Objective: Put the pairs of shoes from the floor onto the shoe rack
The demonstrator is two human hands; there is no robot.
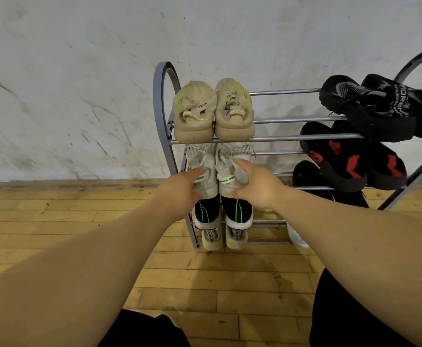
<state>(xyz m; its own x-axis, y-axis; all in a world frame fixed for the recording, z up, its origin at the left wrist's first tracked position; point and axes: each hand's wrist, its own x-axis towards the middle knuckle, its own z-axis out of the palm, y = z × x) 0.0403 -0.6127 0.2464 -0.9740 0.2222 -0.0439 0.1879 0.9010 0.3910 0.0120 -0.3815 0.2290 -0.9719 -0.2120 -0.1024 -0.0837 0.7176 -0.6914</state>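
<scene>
The grey shoe rack [280, 139] stands on the wooden floor [54, 221] against the wall [79, 83]. The white pair [205, 159] sits on its second tier, heels outward, below the beige pair [195, 113]. The left hand [180, 189] has its grip clamped round one white heel, and the right hand [255, 186] round the other.

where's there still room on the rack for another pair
Top tier: bare bars between the beige pair and the black pair. Tier below: a gap between the white pair, held by the left hand and right hand, and the red-black pair. The rack is crowded at its left column and right end.
</scene>
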